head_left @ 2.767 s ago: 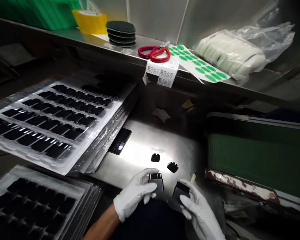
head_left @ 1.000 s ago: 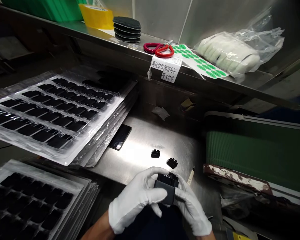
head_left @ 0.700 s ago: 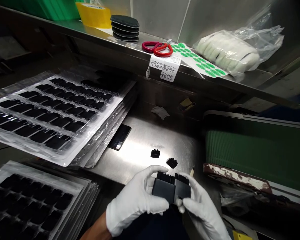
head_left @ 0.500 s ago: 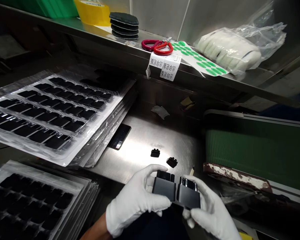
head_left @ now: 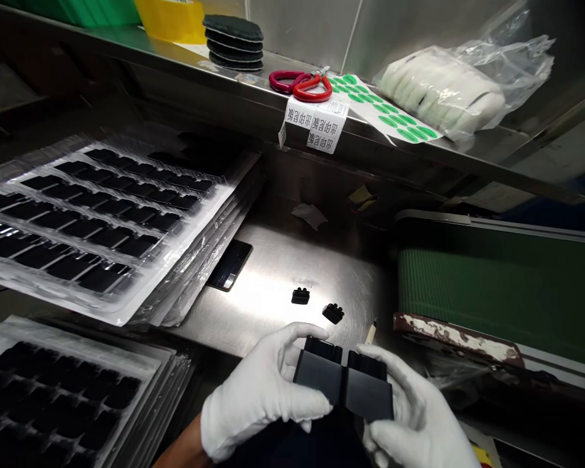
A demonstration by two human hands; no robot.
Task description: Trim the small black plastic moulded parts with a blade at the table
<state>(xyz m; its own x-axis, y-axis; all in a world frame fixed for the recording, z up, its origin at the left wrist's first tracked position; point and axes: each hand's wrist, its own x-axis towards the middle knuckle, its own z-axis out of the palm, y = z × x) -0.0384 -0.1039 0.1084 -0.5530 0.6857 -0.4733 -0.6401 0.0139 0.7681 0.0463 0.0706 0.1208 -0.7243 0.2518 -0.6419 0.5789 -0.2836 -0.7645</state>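
The left hand (head_left: 260, 396) and the right hand (head_left: 419, 422), both in white gloves, hold two black plastic housings side by side low in the view, at about 6 o'clock from the bright patch on the steel desk (head_left: 273, 286). The left fingers (head_left: 292, 335) are clamped on the left housing (head_left: 318, 377), thumb underneath and forefinger curled over its ribbed top edge; the right fingers (head_left: 375, 354) are clamped on the right housing (head_left: 369, 390) in the same way. The two housings touch along their inner edges, flat faces toward the camera.

Judging from this, the step in hand looks like a side-by-side check of the pair. To do it well, keep the two faces level and tilted toward the light from the desk, so scratches or short-moulded ribs would show. Grip by the edges only, so the glove tips do not hide the faces.

Two small black clips (head_left: 301, 296) (head_left: 333, 313) lie on the desk at 12 o'clock from the hands, well apart from them. At 10 o'clock a stack of clear blister trays (head_left: 127, 286) holds rows of dark parts; another tray stack (head_left: 141, 364) sits at 9 o'clock. A green belt (head_left: 492, 305) runs at 3 o'clock. On the shelf at 12 o'clock lie red scissors (head_left: 299, 84) and green stickers (head_left: 394, 120)
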